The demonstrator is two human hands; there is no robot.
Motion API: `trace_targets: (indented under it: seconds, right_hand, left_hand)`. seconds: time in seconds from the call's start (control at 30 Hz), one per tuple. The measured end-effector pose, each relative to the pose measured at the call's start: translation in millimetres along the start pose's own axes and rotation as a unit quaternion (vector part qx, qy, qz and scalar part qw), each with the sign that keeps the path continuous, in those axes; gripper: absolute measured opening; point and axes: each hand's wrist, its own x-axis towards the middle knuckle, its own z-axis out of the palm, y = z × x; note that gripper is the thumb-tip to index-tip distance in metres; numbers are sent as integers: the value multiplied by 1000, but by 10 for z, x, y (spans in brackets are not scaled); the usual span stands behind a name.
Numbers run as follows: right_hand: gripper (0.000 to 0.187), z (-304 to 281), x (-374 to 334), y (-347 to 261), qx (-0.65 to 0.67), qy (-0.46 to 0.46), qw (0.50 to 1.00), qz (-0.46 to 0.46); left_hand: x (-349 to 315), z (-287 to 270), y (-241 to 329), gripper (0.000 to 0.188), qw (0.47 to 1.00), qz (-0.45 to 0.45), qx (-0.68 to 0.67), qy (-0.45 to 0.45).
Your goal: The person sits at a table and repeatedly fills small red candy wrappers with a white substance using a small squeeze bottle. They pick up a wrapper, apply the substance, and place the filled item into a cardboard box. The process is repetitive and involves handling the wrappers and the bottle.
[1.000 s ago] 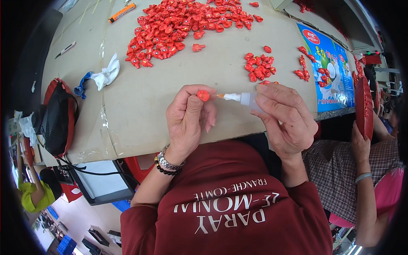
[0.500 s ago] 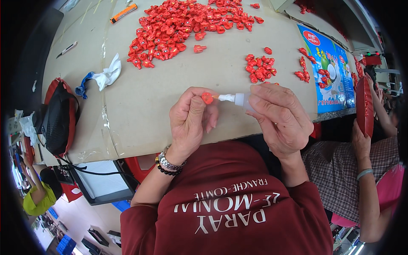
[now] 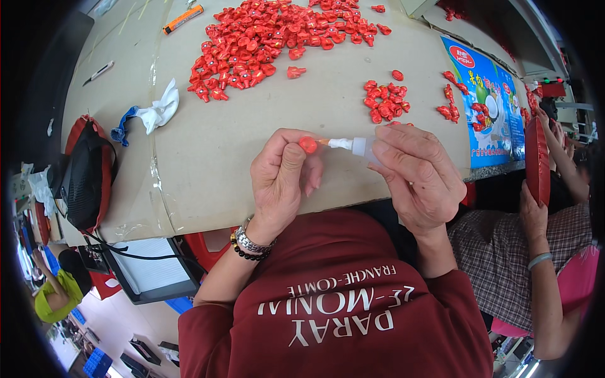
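Cardboard-covered counter (image 3: 252,145) carries a big heap of red pieces (image 3: 265,38). Both hands stay at its near edge: the left hand (image 3: 280,183) pinches a red piece (image 3: 308,145), the right hand (image 3: 419,176) grips a small white bottle (image 3: 353,145), its nozzle now touching the piece.

Red plastic pieces (image 3: 265,38) on a tan table (image 3: 220,138); white dropper bottle (image 3: 353,145); blue printed sheet (image 3: 485,107); maroon shirt (image 3: 340,302).
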Motion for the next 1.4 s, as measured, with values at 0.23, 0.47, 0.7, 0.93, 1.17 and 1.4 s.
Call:
trace_targets:
  seconds: [0.23,0.47,0.7,0.93,1.17,1.4]
  right_hand:
    - [32,-49,3,-15,23,33,997,66]
    - [45,-199,13,250,250,132,868,408]
    - [24,-137,-96,478,138,15,912,386]
    - [21,-192,-147,433,-59,-100,958,262]
    - [19,-48,-246,364,-144,-114,953,243]
    - [13,-62,-92,147,243,10,830,501]
  left_hand:
    - [-15,17,21,33,1000,-1,6,30]
    - [-11,32,49,32,999,-9,-16,31]
    - [-5,18,124,23,993,-51,-102,31]
    - [-34,24,175,23,990,-76,-116,18]
    - [-56,43,166,25,989,-89,-121,10]
    - [-72,130,158,24,987,-127,-102,15]
